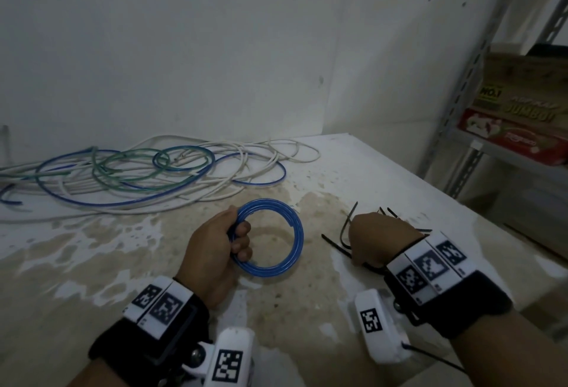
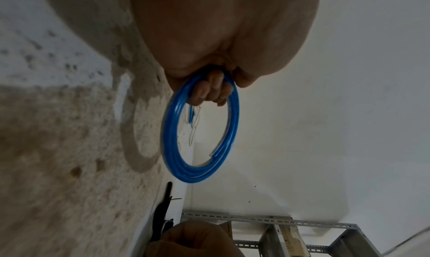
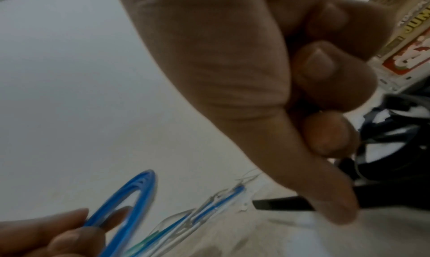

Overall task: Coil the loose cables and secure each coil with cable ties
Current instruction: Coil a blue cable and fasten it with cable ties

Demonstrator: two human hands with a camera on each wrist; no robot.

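Note:
My left hand grips a round coil of blue cable at its left side, fingers curled through the ring; the coil hangs just above the stained table. To its right, my right hand lies on a loose pile of black cable ties. In the right wrist view its thumb and curled fingers pinch one black tie. The blue coil and left fingers show at that view's lower left. Loose white, blue and green cables sprawl at the table's back left.
The white, stained table meets a white wall behind. Its right edge runs diagonally. Beyond it stands a grey metal shelf with cardboard and red boxes.

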